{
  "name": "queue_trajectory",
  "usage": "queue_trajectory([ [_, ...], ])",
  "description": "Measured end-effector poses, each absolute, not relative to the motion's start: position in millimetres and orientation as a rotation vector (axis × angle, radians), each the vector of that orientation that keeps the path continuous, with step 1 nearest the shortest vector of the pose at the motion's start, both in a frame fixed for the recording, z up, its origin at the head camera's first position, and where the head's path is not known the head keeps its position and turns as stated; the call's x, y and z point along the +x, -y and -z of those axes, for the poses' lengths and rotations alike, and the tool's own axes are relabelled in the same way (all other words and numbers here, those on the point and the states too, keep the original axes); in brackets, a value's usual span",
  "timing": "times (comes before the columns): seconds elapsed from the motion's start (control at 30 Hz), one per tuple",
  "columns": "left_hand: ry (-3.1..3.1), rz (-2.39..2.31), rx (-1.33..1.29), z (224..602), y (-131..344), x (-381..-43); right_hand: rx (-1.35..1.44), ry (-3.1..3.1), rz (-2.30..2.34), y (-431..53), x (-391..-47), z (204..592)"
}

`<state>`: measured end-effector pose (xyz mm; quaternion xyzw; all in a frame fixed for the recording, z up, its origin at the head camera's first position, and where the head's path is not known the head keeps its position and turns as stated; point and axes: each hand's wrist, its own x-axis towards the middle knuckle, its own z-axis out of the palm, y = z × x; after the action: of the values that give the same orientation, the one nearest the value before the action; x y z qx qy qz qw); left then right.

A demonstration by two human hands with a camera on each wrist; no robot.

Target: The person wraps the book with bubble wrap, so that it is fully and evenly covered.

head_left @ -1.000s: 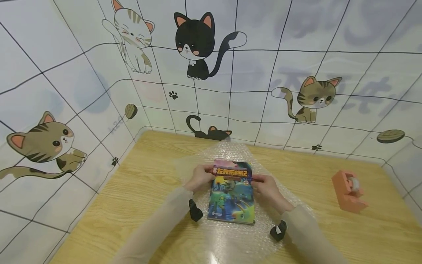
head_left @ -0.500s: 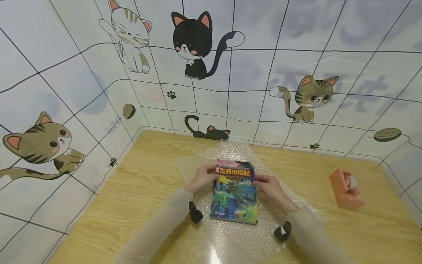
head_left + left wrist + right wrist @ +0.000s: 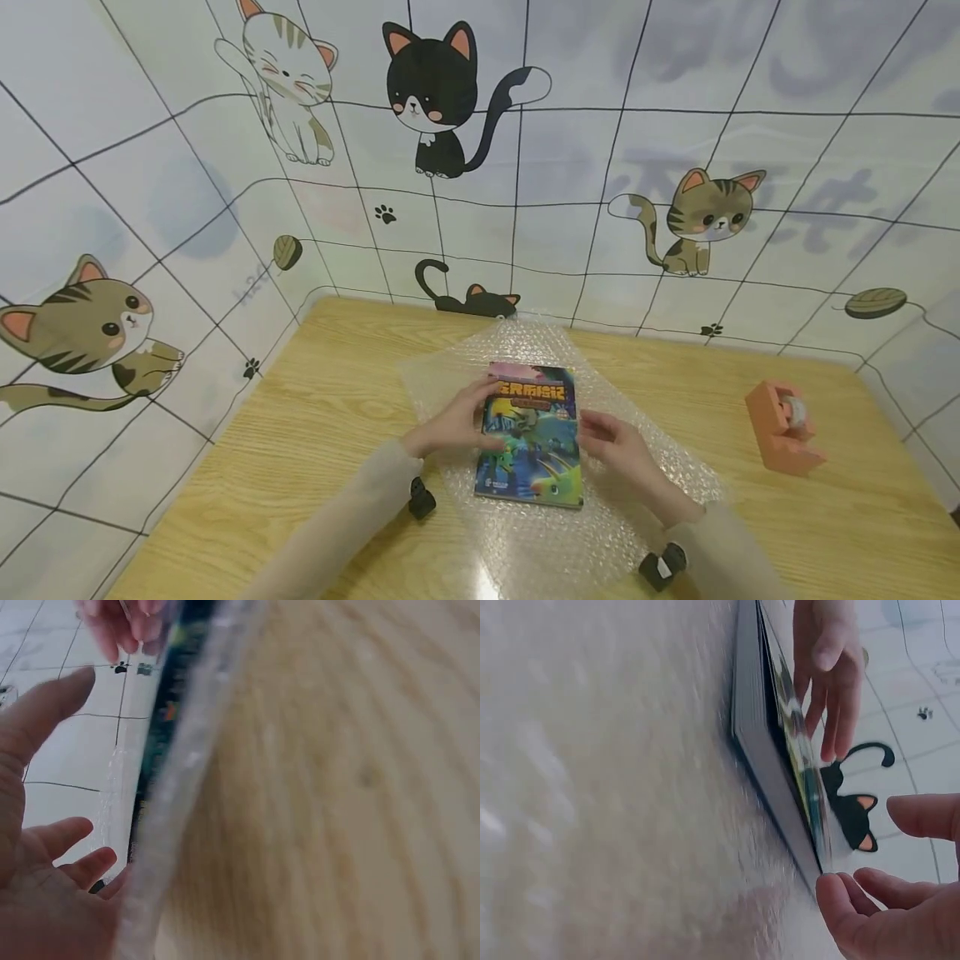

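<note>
A book [image 3: 536, 450] with a colourful dinosaur cover lies face up on a sheet of clear bubble wrap [image 3: 630, 400]. My left hand [image 3: 453, 423] is at the book's left side, thumb and fingers spread, with the fingertips overlapping the cover's edge in the head view. In the left wrist view its thumb stands well away from the fingers. Beside the right edge is my right hand [image 3: 621, 454], fingers loosely bent. The right wrist view has these fingertips [image 3: 832, 896] close to the book's page edge, with the thumb raised apart from them.
An orange tape dispenser [image 3: 776, 429] with a roll of clear tape stands on the wooden table [image 3: 330, 392] at the right. A wall covering [image 3: 570, 167] printed with cats rises behind the table and along its left side.
Both hands have loosened from the upper sides of the book. The left has spread its fingers over the left edge; the right has slid down, slightly off the right edge. The book stays on the wrap.
</note>
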<state>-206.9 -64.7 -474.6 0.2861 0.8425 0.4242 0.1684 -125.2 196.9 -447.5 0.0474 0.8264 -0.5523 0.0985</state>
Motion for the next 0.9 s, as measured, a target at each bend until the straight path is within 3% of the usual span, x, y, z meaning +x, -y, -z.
queue_trajectory([
  [0.3, -2.461, -1.003, 0.889, 481, 69, -204, -0.127, -2.332, 1.754, -182, -79, 447],
  [0.57, -2.473, -1.017, 0.89, 486, 71, -205, -0.749, -2.236, 1.685, -173, -45, 463],
  [0.9, -2.475, -1.013, 0.881, 484, 70, -205, -1.313, -2.347, 1.367, -164, -26, 484],
])
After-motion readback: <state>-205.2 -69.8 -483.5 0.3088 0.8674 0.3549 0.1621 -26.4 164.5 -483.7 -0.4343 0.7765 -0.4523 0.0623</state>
